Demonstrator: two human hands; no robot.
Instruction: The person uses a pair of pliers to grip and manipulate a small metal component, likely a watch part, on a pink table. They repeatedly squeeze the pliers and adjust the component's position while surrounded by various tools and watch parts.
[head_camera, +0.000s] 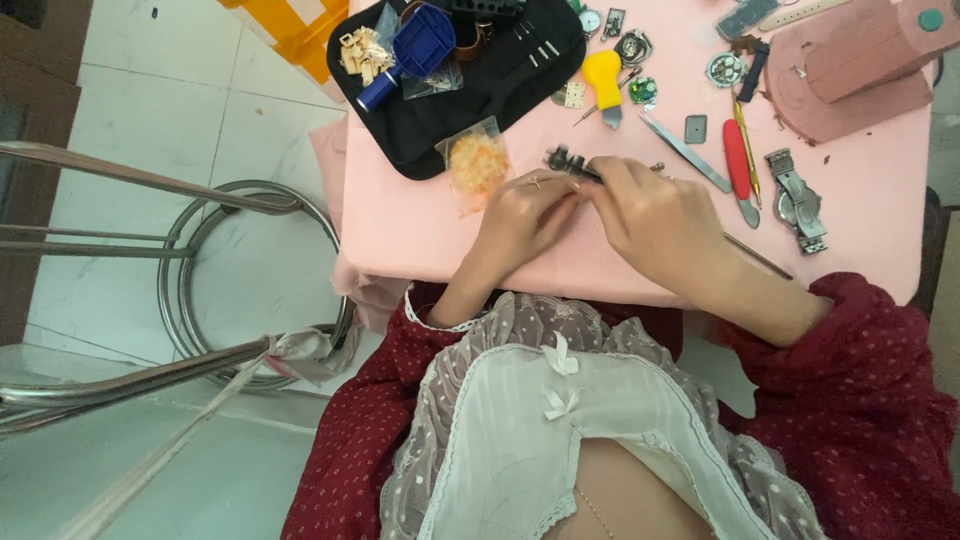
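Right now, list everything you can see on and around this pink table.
table: one, pink, centre and right
tool pouch: one, black, table's top left
case opener: one, blue, on the pouch
bag of small orange parts: one, clear, beside the left hand
yellow-handled tool: one, by the pouch
tweezers: one, silver, centre
red-handled tool: one, right of the tweezers
watch: one, silver, right
stool: one, steel, on the floor, left
small dark part: one, held between both hands
left hand: grip closed on the part
right hand: grip closed on the part

Both hands close together, fingers pinched.
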